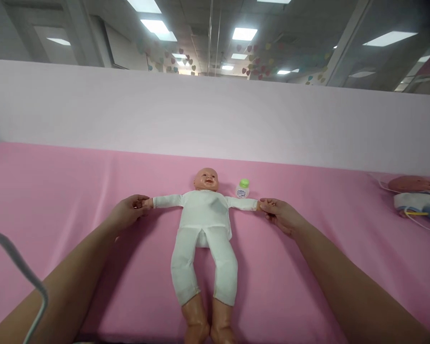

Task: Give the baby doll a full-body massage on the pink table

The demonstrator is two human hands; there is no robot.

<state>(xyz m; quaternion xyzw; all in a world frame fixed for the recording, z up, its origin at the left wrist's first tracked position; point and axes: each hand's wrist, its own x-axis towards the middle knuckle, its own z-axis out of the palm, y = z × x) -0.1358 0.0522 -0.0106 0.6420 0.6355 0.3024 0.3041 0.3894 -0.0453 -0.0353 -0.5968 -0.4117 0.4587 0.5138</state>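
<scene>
1. Doll [205, 224] flat on its back on the pink sheet [57, 200], arms stretched out sideways, feet at the near edge, head towards the far edge.
2. Left hand [128, 212], fingers curled shut around the doll's small hand at the end of the white sleeve.
3. Right hand [280, 215] pinches the doll's other hand, fingertips closed on it.
4. Small bottle with a green cap [242, 188] stands upright just beside the doll's shoulder.
5. Second doll [415, 196] lies well apart, at the sheet's right edge.
</scene>
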